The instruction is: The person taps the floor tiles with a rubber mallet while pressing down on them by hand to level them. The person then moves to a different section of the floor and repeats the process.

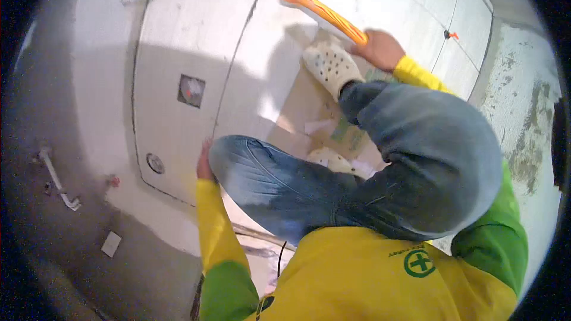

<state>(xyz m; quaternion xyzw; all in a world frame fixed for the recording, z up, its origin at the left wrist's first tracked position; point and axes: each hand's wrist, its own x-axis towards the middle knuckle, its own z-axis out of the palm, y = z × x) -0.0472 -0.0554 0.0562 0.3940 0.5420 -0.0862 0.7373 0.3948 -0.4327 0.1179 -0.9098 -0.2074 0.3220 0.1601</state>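
Orange and smeared by motion blur, the tool handle (324, 12) slants up and to the left from the right hand (380, 49), whose fingers are wrapped tight round its lower end. Its far end hangs over the pale floor tiles (178, 35), too blurred to make out the head. The left hand (205, 160) rests on a tile just beside the bent left knee (250, 166) in blue jeans. The knee hides most of it, so I cannot tell whether the fingers are spread or curled. Two white clogs (330, 65) stand on a sheet of cardboard (297, 101) laid over the tiles. To the left are a square cut-out (191, 90) and a round fitting (155, 163) set in one tile, and well apart from them a white pipe (56, 178) lies on bare grey concrete.
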